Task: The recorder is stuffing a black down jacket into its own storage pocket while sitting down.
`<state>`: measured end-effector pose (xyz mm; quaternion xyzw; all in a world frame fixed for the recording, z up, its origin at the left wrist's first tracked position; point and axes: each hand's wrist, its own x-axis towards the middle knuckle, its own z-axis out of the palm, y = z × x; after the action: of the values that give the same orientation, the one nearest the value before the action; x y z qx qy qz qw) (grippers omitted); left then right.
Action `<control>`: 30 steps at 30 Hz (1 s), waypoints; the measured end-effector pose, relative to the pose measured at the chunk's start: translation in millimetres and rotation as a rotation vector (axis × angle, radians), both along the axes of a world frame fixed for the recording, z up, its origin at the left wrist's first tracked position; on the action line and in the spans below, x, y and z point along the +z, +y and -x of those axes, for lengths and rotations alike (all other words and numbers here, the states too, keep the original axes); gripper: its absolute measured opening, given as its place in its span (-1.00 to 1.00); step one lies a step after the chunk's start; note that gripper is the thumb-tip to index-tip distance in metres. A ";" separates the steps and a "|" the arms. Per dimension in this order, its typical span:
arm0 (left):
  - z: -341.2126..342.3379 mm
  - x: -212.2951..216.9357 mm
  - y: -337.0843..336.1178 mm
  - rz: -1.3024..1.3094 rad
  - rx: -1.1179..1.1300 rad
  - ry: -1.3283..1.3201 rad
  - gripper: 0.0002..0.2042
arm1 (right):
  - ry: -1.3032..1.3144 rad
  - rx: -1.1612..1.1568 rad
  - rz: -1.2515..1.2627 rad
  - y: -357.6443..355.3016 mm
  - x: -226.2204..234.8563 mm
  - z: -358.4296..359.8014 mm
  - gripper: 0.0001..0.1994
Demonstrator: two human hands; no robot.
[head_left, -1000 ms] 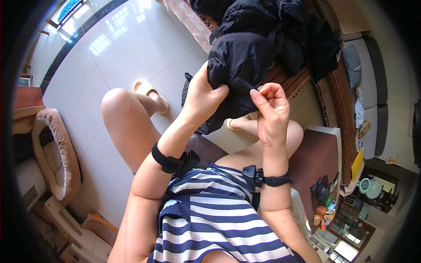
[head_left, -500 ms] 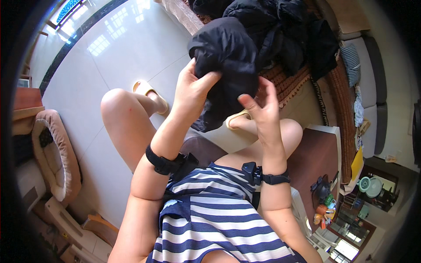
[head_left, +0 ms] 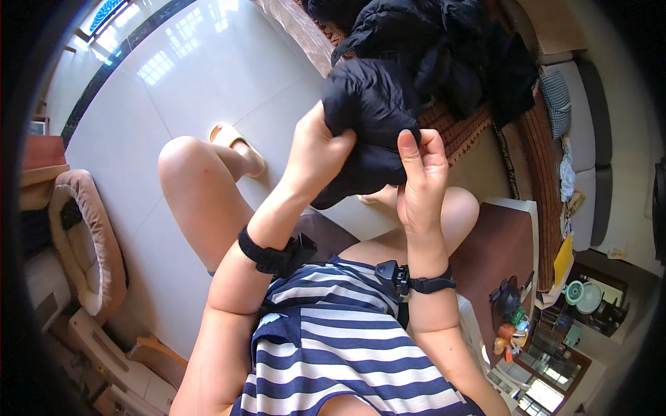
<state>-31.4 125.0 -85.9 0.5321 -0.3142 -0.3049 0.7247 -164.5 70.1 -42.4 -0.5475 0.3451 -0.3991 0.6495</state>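
**Fingers (head_left: 434, 143) of two hands pinched on one black puffy garment (head_left: 374, 104)**

So the left hand (head_left: 316, 152) is closed on the garment's left edge, thumb lying across the near side, the rest of that hand's fingers tucked behind the fabric where I can't see them. The right hand (head_left: 422, 177) has just a narrow pinch at the right edge, thumb pointing up and the others curled.

The garment sits between the two hands, bunched and wrinkly, held up in front of the knees, with its lower part hanging below the thumbs. Past it there's a heap of black clothing (head_left: 444, 59) on a brown ribbed cover (head_left: 461, 132). Can't tell how many pieces are in that heap, or whether the held one is joined to it.

Headcount on the rest: two black wrist straps (head_left: 433, 283), one per arm; one navy-and-white striped top (head_left: 347, 340); two pale yellow slides (head_left: 223, 136), the right one mostly hidden by the garment; one oval pet bed (head_left: 90, 243) off to the left; one brown-topped bench (head_left: 496, 243) at the right with small stuff on it.
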 end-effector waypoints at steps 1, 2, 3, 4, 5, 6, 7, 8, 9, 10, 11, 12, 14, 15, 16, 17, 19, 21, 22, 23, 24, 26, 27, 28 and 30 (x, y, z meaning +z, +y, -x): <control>-4.7 0.2 -1.1 0.002 0.027 -0.041 -0.63 | 0.013 -0.004 -0.047 -2.4 2.4 1.4 -0.91; -6.5 -0.1 -3.2 0.024 0.043 0.049 -0.66 | 0.026 -0.008 -0.094 -5.0 5.0 3.0 -0.92; -7.4 -0.4 -4.7 0.046 0.060 0.140 -0.68 | 0.038 -0.012 -0.141 -8.0 6.6 5.0 -0.92; -8.3 -0.3 -4.2 0.047 0.059 0.137 -0.68 | 0.005 0.012 -0.074 -13.0 3.6 3.2 -0.90; -8.7 0.1 -3.0 0.034 0.015 0.128 -0.69 | 0.002 0.012 -0.074 -13.4 3.5 3.1 -0.90; -8.8 0.8 -1.9 0.023 -0.029 0.118 -0.68 | 0.016 0.021 -0.198 -12.9 4.9 1.4 -0.86; -6.2 2.7 -1.3 0.021 -0.028 0.119 -0.68 | 0.034 0.031 -0.324 -10.1 6.2 -1.5 -0.83; -1.0 8.1 -3.8 0.001 0.015 -0.008 -0.68 | 0.021 0.069 -0.217 -9.5 -9.5 -0.9 -0.73; 5.9 14.6 -6.3 -0.018 0.058 -0.136 -0.68 | -0.002 0.138 -0.239 -8.2 -21.0 -1.1 -0.69; 17.9 23.1 -4.0 -0.066 0.139 -0.317 -0.72 | -0.053 0.146 -0.264 -6.2 -22.7 -3.5 -0.68; 34.7 24.7 -6.2 0.046 0.122 -0.451 -0.71 | -0.108 0.150 -0.284 -7.1 -22.4 -4.0 -0.65; 51.3 28.4 -2.0 -0.037 0.042 -0.625 -0.65 | 0.176 0.156 0.501 -19.6 -61.8 12.1 -0.59; 70.3 34.0 -16.7 -0.064 0.120 -0.892 -0.59 | -0.284 0.010 -0.010 -23.4 -95.8 14.8 -0.60; 62.5 27.5 -24.3 -0.056 0.322 -0.998 -0.58 | -0.752 -0.087 -0.570 -14.9 -93.2 -2.7 -0.61; 46.2 17.0 -24.1 -0.206 0.088 -0.871 -0.63 | -0.376 -0.070 -0.521 -13.0 -79.6 -4.3 -0.59; 30.6 11.1 -23.6 -0.274 0.071 -0.633 -0.68 | 0.004 -0.046 -0.457 -3.5 -40.3 -14.4 -0.57; 12.1 4.1 -33.1 -0.252 0.244 -0.530 -0.73 | 0.112 -0.116 -0.347 6.8 -13.2 -26.3 -0.60; 34.1 6.8 -23.8 -0.212 0.233 -0.474 -0.73 | 0.139 -0.172 -0.284 -2.3 -17.1 -21.7 -0.61; 48.8 15.7 -19.2 -0.111 0.210 -0.535 -0.71 | 0.126 -0.167 -0.251 -12.8 -19.0 -15.5 -0.64; 62.3 23.8 -17.0 -0.006 0.178 -0.593 -0.70 | -0.343 0.085 -0.327 -34.5 -50.5 4.4 -0.69; 65.2 19.7 -19.3 -0.016 0.137 -0.656 -0.68 | -0.080 0.003 -0.311 -30.9 -49.3 6.8 -0.70; 40.3 13.0 -25.4 -0.325 0.052 -0.612 -0.70 | 0.044 -0.168 -0.310 -15.6 -14.9 -17.5 -0.72; 23.5 11.4 -32.0 -0.437 0.041 -0.573 -0.72 | -0.040 -0.047 -0.198 -26.8 -32.5 -11.3 -0.69; 11.7 2.1 -34.9 -0.115 0.197 -0.452 -0.74 | -0.043 0.024 -0.271 -19.2 -16.1 -14.0 -0.69; -4.4 -1.7 -28.3 -0.239 0.073 -0.226 -0.75 | -0.013 0.106 -0.277 -17.4 4.6 -13.1 -0.67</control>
<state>-27.0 96.8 -87.6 0.6564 -0.3358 -0.2520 0.6269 -151.4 52.7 -37.8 -0.4675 0.3632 -0.3164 0.7412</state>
